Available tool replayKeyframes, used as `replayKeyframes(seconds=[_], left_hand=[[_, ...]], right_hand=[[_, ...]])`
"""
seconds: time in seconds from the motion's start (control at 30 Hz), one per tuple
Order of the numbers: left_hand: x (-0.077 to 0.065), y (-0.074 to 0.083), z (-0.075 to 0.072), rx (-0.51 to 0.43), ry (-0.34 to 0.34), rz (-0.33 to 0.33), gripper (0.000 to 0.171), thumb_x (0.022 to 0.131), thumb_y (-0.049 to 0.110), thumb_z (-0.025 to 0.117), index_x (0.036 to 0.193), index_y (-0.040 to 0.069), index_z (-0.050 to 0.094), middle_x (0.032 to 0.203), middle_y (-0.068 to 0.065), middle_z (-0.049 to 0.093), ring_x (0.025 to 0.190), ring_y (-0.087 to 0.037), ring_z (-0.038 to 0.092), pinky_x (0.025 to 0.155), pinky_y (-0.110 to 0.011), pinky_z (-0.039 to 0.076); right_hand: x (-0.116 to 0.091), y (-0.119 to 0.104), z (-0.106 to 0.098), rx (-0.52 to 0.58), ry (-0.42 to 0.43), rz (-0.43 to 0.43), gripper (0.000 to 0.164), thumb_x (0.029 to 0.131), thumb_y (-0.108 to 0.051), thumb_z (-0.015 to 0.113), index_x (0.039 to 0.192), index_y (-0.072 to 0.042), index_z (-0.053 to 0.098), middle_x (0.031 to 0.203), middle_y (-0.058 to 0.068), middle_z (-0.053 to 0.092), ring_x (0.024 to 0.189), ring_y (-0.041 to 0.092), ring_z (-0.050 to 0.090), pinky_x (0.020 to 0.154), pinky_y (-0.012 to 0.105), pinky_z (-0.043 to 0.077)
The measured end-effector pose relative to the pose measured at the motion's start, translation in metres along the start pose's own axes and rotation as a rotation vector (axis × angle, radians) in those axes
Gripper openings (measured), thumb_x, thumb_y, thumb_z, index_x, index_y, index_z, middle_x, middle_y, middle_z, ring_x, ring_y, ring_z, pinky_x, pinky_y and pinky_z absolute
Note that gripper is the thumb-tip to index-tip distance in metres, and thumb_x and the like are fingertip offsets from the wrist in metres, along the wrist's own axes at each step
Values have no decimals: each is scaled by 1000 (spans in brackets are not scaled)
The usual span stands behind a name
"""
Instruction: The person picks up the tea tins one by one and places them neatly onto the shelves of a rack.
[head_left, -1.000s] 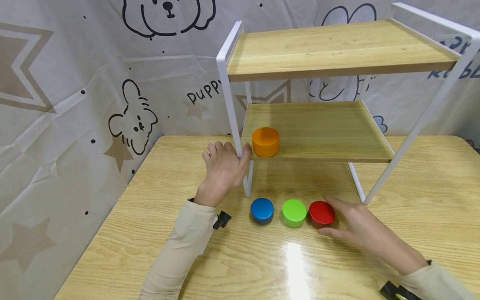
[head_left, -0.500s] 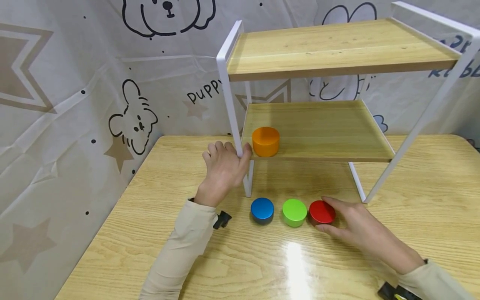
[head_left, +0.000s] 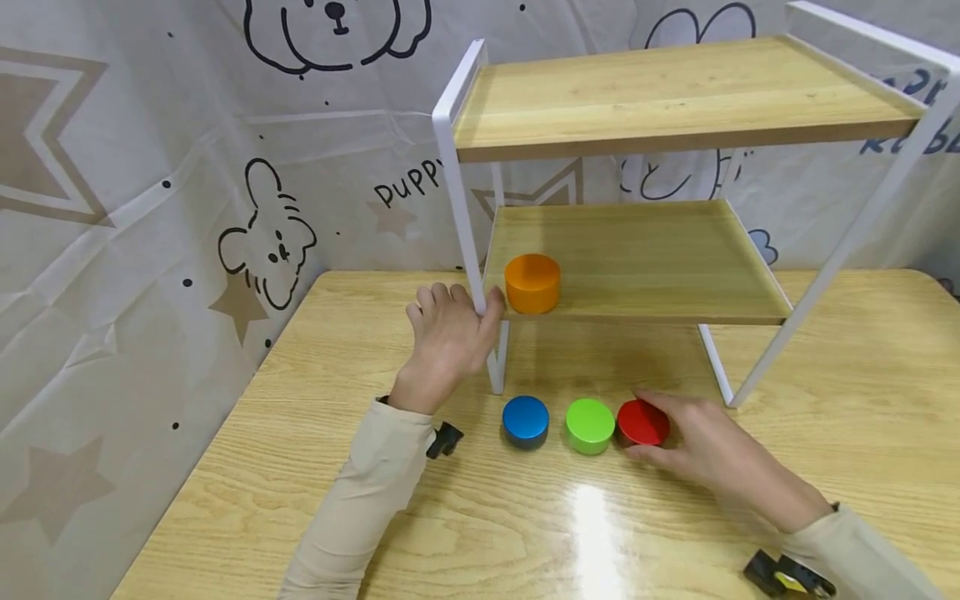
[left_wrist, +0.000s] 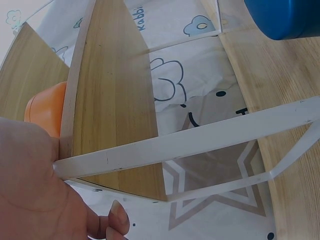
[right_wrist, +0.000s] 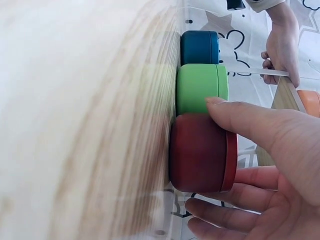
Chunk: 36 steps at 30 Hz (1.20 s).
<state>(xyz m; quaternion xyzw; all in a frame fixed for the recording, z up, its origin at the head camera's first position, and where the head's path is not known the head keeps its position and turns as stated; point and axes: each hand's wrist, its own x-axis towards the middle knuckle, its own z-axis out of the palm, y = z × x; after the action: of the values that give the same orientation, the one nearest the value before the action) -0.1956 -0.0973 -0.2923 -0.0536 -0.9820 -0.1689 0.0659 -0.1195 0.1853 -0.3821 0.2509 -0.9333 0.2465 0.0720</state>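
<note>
My left hand [head_left: 448, 337] holds the white left front post of a two-tier shelf rack [head_left: 637, 262], thumb on the inner side and fingers on the outer side. Just inside that post, an orange round tin [head_left: 532, 285] sits on the lower shelf. My right hand [head_left: 712, 442] has thumb and fingers around a red lidded tin [head_left: 642, 422], thumb at its near side. The red tin [right_wrist: 200, 152] stands on the table close beside a green tin [head_left: 590, 426]. A blue tin [head_left: 526, 422] is left of the green one, in the same row.
The rack's wooden upper shelf [head_left: 675, 96] overhangs the lower one. Its right front post [head_left: 825, 267] slants up past my right hand. A printed cloth [head_left: 150, 250] hangs behind and left of the wooden table [head_left: 300, 467].
My right hand closes in around the red tin and shifts slightly left, and the tin edges a little nearer the green one. My left hand stays on the post.
</note>
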Motion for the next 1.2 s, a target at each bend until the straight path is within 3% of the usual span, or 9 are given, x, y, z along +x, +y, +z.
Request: replayKeyframes(seconds=[0.87,1.2], left_hand=[[0,1,-1,10,0,7,59,100,49,19,82,0,48,88,-16,42,89,-35,34,79,-46,25],[0,0,-1,1,1,3,59,100,49,20,82,1,48,88,-16,42,89,-35,34,79,-47,25]], right_hand=[[0,0,-5,47,40,15,55,71,-25,86,112,5,66,95,8,71,78,11,63,63,26,50],[1,-3,-11,41,39,83,56,72,-31,85,112,5,67,90,6,72,72,10,62,59,25,49]])
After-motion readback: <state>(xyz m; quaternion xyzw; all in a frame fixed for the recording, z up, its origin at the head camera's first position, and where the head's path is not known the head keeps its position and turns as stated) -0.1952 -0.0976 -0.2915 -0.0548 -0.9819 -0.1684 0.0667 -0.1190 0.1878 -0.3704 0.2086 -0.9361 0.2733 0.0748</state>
